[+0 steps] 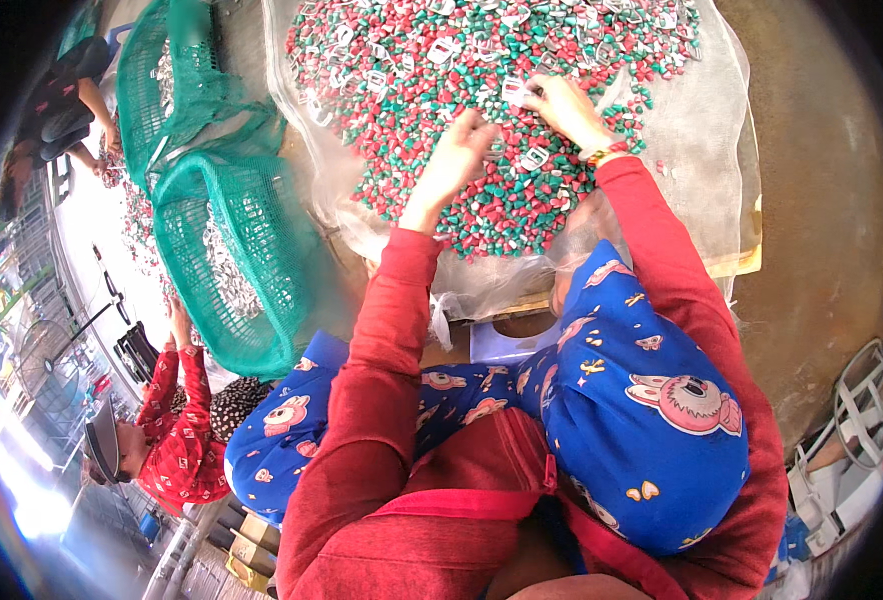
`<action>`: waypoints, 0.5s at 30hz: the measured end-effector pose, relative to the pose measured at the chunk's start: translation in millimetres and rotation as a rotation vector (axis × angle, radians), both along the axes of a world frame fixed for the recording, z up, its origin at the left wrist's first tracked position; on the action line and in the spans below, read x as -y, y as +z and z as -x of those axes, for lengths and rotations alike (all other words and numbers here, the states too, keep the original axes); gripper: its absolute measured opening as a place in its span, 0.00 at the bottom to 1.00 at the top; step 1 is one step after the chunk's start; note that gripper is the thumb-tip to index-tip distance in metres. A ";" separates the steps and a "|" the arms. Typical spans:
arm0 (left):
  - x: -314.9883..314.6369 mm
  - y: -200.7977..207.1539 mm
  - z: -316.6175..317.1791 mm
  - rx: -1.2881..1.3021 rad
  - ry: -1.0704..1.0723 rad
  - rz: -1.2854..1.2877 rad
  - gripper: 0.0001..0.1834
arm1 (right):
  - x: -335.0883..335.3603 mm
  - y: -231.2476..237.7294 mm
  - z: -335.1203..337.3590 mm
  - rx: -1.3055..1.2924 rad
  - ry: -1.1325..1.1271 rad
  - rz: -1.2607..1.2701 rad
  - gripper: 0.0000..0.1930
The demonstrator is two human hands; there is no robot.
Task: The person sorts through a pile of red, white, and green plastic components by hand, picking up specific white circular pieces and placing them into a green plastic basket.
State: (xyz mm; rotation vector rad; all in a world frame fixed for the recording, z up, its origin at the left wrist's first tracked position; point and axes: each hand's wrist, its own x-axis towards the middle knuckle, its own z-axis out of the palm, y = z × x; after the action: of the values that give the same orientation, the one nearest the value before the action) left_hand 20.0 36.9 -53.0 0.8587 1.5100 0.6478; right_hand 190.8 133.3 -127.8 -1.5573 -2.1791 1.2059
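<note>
A wide pile of small red, green and white chips (402,140) lies on a pale mesh sheet, with silver metal buckles scattered through it. My right hand (568,112) pinches a silver buckle (514,92) between thumb and fingers, just over the pile. To its left, my left hand (457,160) hovers above the chips, fingers curled in and a little blurred. Whatever that hand may hold is hidden. Another loose buckle (535,159) rests on the chips between my wrists.
Two green mesh-lined baskets (287,235) with silver metal pieces stand left of the sheet (697,170). Beyond them, a person in a red patterned top (187,430) and another in dark clothes (62,100) work at more chips. A white chair frame (862,420) is at right.
</note>
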 end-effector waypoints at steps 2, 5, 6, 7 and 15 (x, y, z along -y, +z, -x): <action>5.8 4.1 21.6 0.683 0.275 -0.067 0.07 | 8.1 -1.5 9.4 0.032 0.123 -0.058 0.10; 7.6 6.1 28.4 1.032 0.346 -0.182 0.01 | 18.9 2.5 5.6 -0.209 0.060 0.093 0.09; 2.7 15.2 19.1 0.938 0.314 -0.146 0.01 | 21.4 -11.3 -11.8 -0.425 -0.036 0.187 0.10; 3.8 20.7 17.3 0.826 0.297 -0.111 0.01 | 28.1 14.4 -16.6 -0.499 -0.134 0.148 0.12; 8.2 -55.6 -42.0 -0.775 -0.562 -0.537 0.17 | 18.0 30.4 -89.9 -1.054 -0.774 0.584 0.09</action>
State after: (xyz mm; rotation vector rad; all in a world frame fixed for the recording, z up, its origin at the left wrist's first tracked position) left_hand 62.0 28.7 -108.5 2.0293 1.6494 0.2942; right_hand 280.8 115.3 -97.4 -1.2179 -0.5245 1.8008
